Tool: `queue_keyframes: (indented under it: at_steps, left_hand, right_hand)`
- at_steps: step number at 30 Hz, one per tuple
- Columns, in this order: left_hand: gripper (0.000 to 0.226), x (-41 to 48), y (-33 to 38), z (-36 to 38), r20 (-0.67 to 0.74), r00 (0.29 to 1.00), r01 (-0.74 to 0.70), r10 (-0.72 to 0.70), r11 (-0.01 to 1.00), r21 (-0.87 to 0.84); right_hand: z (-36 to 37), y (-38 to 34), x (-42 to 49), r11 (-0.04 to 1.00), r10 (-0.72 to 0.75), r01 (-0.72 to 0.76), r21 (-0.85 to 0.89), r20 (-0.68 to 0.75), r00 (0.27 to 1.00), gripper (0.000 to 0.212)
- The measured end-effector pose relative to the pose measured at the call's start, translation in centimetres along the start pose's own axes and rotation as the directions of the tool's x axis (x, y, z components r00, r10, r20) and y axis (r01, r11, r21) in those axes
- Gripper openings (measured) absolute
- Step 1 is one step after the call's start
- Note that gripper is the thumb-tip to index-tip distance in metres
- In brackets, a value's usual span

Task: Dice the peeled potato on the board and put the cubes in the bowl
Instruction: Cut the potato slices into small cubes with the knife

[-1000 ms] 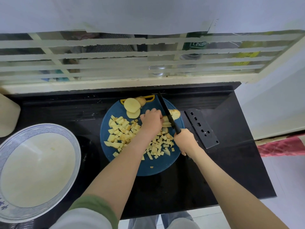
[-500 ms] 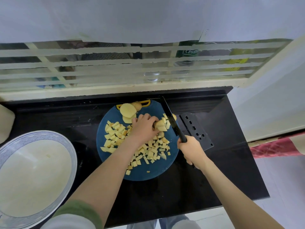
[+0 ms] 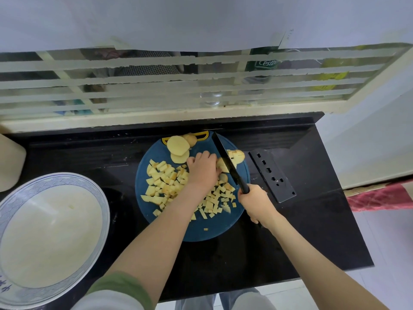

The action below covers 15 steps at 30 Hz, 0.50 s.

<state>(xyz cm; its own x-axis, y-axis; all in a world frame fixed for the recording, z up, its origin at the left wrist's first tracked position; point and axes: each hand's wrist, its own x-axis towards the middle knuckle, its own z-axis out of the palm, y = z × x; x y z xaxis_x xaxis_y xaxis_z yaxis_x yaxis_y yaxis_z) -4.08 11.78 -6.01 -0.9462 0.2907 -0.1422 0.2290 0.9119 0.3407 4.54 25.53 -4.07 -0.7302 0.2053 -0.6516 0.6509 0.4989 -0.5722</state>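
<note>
A round blue cutting board lies on the black counter, covered with several yellow potato cubes. Round potato slices sit at its far edge. My left hand curls over a stack of potato strips on the board's right side and holds it down. My right hand grips the black handle of a black knife, whose blade crosses the stack beside my left fingers. A wide white bowl with a blue patterned rim stands at the left, holding no cubes.
A black knife sheath with holes lies right of the board. A pale container stands at the far left edge. A barred window ledge runs behind the counter. The counter's right edge drops to the floor and a red cloth.
The knife sat left of the stack's end half a second ago; now its blade lies across the stack. My left hand stays on the potato, and the view has shifted slightly.
</note>
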Motion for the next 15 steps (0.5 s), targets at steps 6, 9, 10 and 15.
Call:
queue_keyframes:
  at_steps: [6,9,10,15]
  left_hand:
    - [0.027,0.0,-0.1,0.4,-0.011,0.999,-0.035,0.035,0.999,0.005]
    - [0.026,0.1,-0.3,0.5,-0.019,0.998,-0.056,0.056,0.998,-0.002]
    - [0.025,0.1,-0.4,0.6,-0.019,0.998,-0.062,0.062,0.998,0.0]
    - [0.025,0.1,-0.5,0.8,-0.017,0.997,-0.079,0.079,0.997,0.016]
  right_hand:
    - [0.4,0.1,0.5,0.995,0.018,-0.019,-0.096,-0.015,1.0,0.02]
    - [0.5,0.0,0.6,0.993,0.032,-0.035,-0.116,-0.023,0.999,0.021]
    - [0.6,-0.1,0.7,0.992,0.034,-0.037,-0.121,-0.025,0.999,0.021]
    - [0.6,-1.9,1.9,0.991,0.029,-0.034,-0.126,-0.035,0.999,0.021]
